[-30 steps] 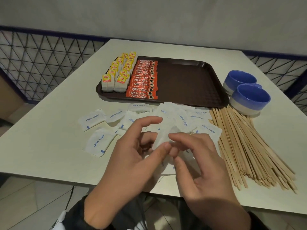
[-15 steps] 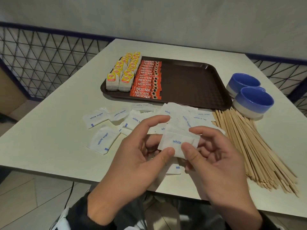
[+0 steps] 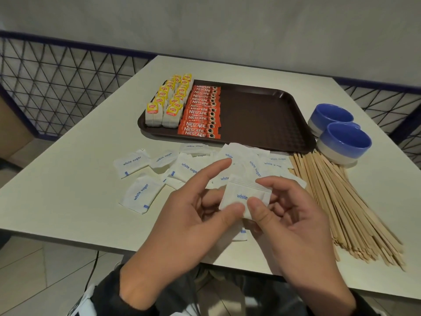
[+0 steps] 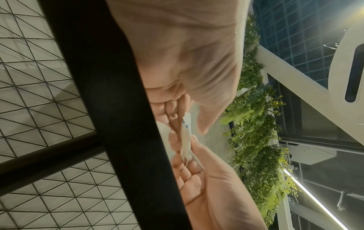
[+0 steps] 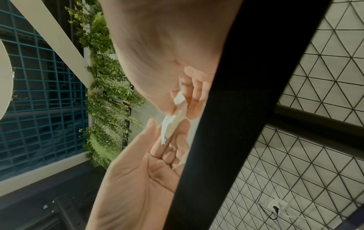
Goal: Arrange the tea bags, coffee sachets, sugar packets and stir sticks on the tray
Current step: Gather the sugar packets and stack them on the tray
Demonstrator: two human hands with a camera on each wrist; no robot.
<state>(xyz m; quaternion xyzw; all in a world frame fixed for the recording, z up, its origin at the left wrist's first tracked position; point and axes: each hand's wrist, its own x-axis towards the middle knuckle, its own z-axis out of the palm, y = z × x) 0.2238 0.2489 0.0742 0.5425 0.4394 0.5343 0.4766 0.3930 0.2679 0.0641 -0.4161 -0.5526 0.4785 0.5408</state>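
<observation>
Paper is the stuff in hand: loose sugar packets [image 3: 141, 194] lie scattered on the tabletop [image 3: 68, 179] to the left of and beyond the hands, and they look light, thin and soft, likely to bend or slip apart, so a small stack is best pinched flat across its faces near an edge. The left hand [image 3: 193, 215] sits palm-inward just over the near edge of the tabletop, thumb pressing the lower left corner of the held sugar stack [image 3: 245, 195], forefinger raised straight and free above it. The stack is upright between both hands, its "white" print facing the person. The right hand [image 3: 289, 224] pinches it from the other side, thumb on the front face and curled fingers behind. Beyond the hands the tray [image 3: 262, 115] holds tea bags [image 3: 167, 103] and coffee sachets [image 3: 201, 112] at its left, the rest bare. Right of the hands lie the stir sticks [image 3: 341, 201], with two blue bowls [image 3: 344, 142] beyond them
</observation>
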